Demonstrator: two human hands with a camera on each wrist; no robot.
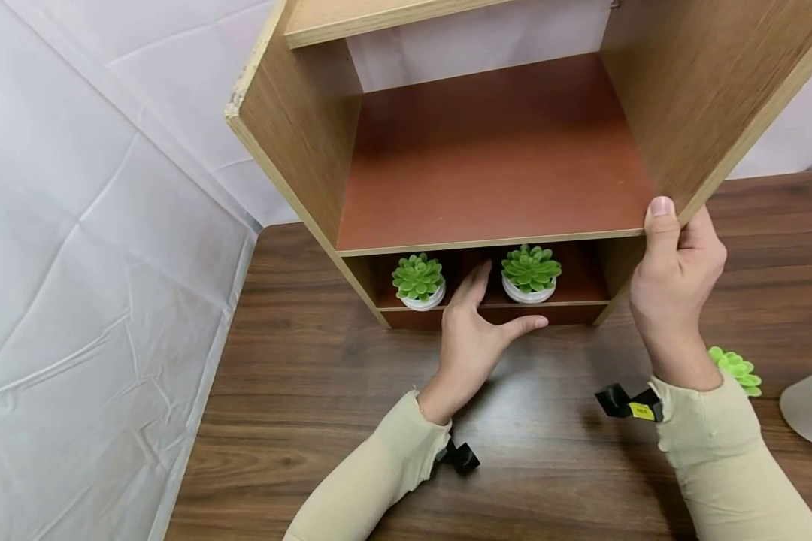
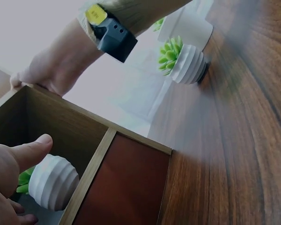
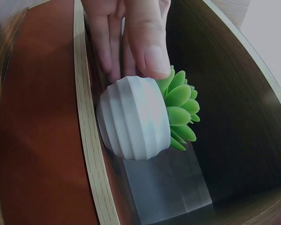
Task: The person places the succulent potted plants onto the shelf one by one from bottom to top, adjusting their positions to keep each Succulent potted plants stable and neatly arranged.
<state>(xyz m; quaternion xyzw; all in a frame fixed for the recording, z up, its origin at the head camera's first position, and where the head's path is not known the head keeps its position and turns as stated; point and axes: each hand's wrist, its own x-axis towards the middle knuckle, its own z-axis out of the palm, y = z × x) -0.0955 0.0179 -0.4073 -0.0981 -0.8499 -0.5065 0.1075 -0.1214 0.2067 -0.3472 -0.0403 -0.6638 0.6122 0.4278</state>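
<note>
2 succulents shelved, L fingers apart (nr 1); R fingers clamped on cabinet.

Left hand between two succulents

Beige sleeves, blk wrist mounts, one w/ yel. label.

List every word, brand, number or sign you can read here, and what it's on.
Readable text: none.
Yellow label on the black wrist piece by the right hand: small dark marks, too small and blurred to read.
No lettering shows on the shelf unit or the white pots.
</note>
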